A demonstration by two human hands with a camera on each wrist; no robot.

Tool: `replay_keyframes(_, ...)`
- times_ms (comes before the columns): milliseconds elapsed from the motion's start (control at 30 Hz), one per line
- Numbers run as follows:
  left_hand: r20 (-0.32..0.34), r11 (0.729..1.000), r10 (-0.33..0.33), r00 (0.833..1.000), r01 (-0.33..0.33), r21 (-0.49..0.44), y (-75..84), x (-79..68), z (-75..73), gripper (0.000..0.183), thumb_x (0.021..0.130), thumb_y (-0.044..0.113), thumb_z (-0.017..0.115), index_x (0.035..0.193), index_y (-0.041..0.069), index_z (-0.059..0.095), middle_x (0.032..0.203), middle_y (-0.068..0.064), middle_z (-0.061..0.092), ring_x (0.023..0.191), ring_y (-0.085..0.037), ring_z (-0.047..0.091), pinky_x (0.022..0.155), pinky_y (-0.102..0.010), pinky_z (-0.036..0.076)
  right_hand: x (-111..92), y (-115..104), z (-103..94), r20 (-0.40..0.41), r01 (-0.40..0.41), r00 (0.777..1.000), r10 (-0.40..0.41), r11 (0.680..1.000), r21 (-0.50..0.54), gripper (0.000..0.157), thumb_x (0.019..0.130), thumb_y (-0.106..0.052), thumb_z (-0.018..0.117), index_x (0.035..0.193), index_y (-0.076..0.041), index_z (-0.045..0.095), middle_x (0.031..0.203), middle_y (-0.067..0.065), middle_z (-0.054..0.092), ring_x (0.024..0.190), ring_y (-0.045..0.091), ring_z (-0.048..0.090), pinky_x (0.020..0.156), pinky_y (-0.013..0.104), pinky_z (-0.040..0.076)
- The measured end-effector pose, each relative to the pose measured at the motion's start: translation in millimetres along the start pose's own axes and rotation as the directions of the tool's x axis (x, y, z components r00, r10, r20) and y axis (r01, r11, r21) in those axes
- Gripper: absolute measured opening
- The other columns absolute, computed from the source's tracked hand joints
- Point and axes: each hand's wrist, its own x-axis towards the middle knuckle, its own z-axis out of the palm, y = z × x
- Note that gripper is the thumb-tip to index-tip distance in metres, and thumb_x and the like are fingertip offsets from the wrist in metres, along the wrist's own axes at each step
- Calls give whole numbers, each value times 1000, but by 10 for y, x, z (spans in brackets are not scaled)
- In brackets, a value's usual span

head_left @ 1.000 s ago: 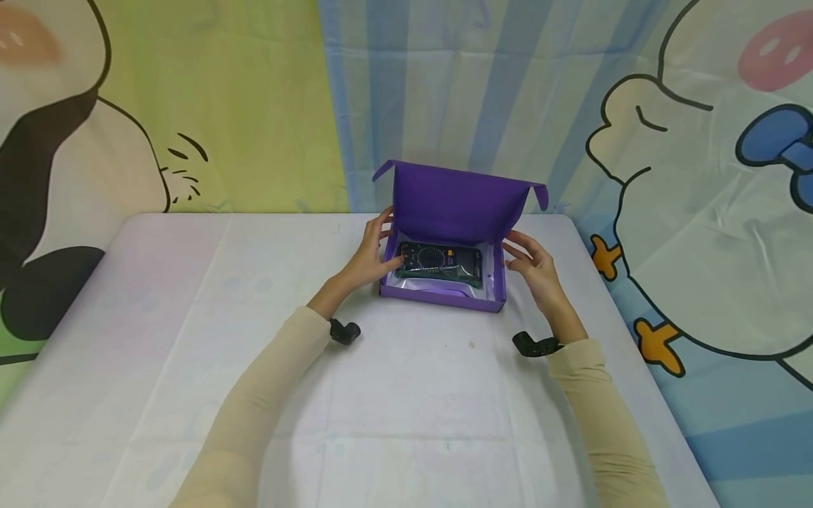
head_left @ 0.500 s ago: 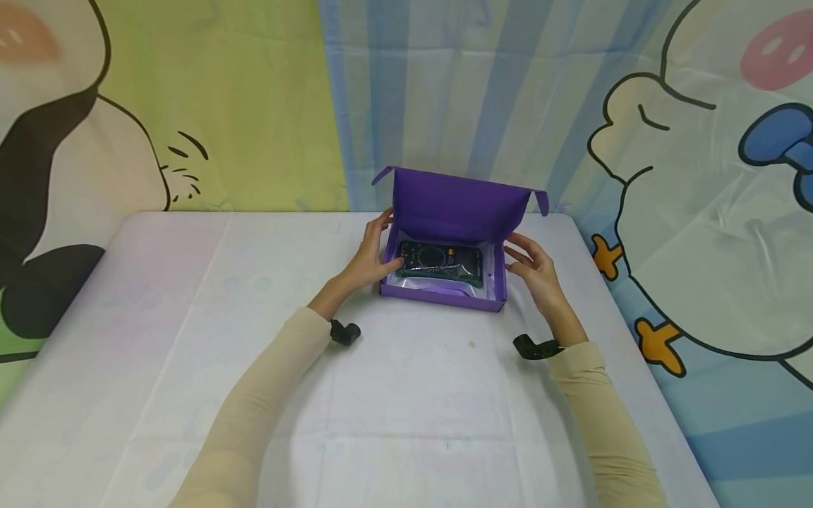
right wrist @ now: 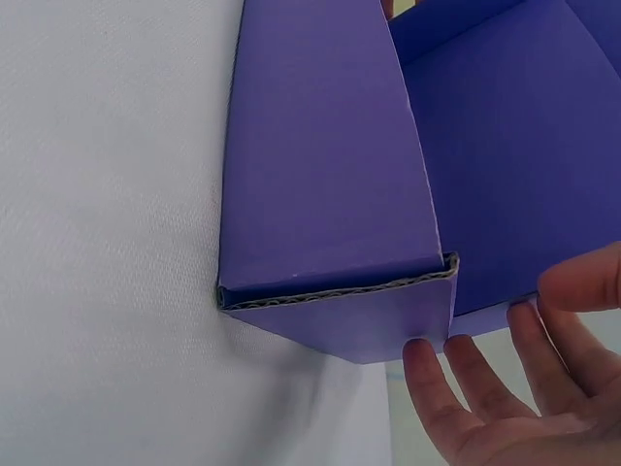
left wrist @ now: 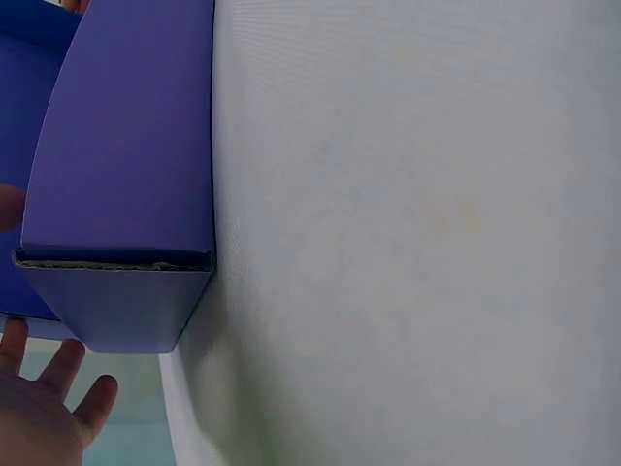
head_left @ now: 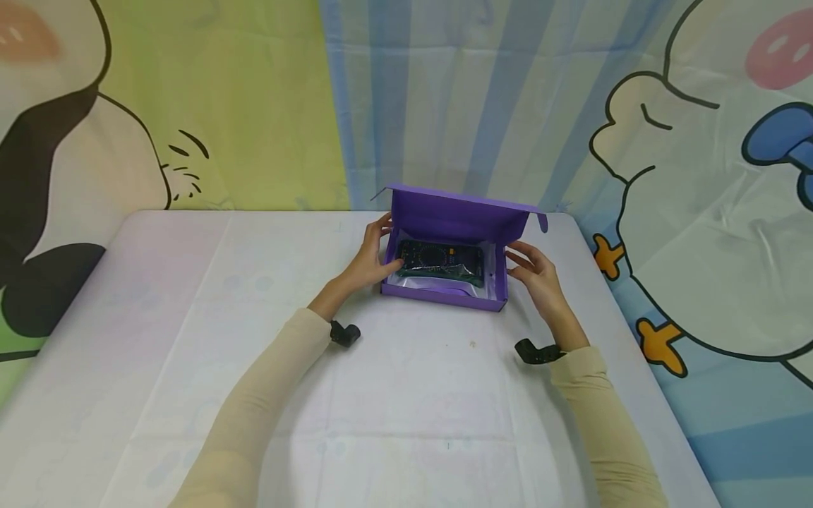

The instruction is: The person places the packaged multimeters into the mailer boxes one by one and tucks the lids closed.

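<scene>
A purple cardboard box (head_left: 442, 302) with its hinged lid (head_left: 457, 215) raised stands near the far edge of the table. Inside lies a flat black device (head_left: 438, 257) with a dial-like ring and an orange mark, under shiny clear plastic. My left hand (head_left: 367, 259) grips the box's left wall, thumb over the rim and fingers along the outside. On the right, my right hand (head_left: 538, 279) touches the box's right side with extended fingers (right wrist: 475, 374). The left wrist view shows the box's front wall (left wrist: 126, 146) and the left hand's spread fingers (left wrist: 63, 367).
A white cloth covers the table (head_left: 394, 416). Behind it hangs a printed curtain (head_left: 254, 106) with cartoon animals. Each wrist carries a small black camera mount, the left one (head_left: 345, 334) and the right one (head_left: 536, 351).
The lid has tilted forward and down over the box. My right hand has lowered slightly along with it, while the left hand and the box stay nearly where they were.
</scene>
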Motion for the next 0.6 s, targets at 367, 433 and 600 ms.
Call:
replay_keyframes(367, -4, 1000, 5, 1000, -5, -7, -20, -30, -30, 88, 81, 1, 67, 151, -1, 13, 138, -27, 26, 134, -44, 34, 116, -51, 25, -49, 32, 14, -121, 145, 984, -127, 977, 154, 45, 95, 11, 39, 135, -3, 52, 129, 1, 58, 124, 27, 55, 91, 22, 52)
replay_keyframes(433, -4, 1000, 11, 1000, -11, -13, -23, -30, -31, 88, 80, 0, 67, 151, -1, 13, 138, -28, 26, 134, -44, 34, 115, -52, 25, -62, 5, 32, -218, 263, 953, -209, 930, 256, 41, 98, 8, 38, 133, -2, 55, 128, 9, 60, 115, 25, 61, 92, 28, 53)
replay_keyframes(600, -5, 999, 17, 1000, -17, -31, 83, -42, -36, 87, 81, -6, 66, 150, -6, 13, 137, -31, 25, 134, -48, 32, 114, -57, 24, -86, -159, 77, -330, 442, 882, -338, 837, 323, 36, 103, -12, 47, 137, -3, 52, 135, 20, 52, 109, 26, 63, 92, 31, 53)
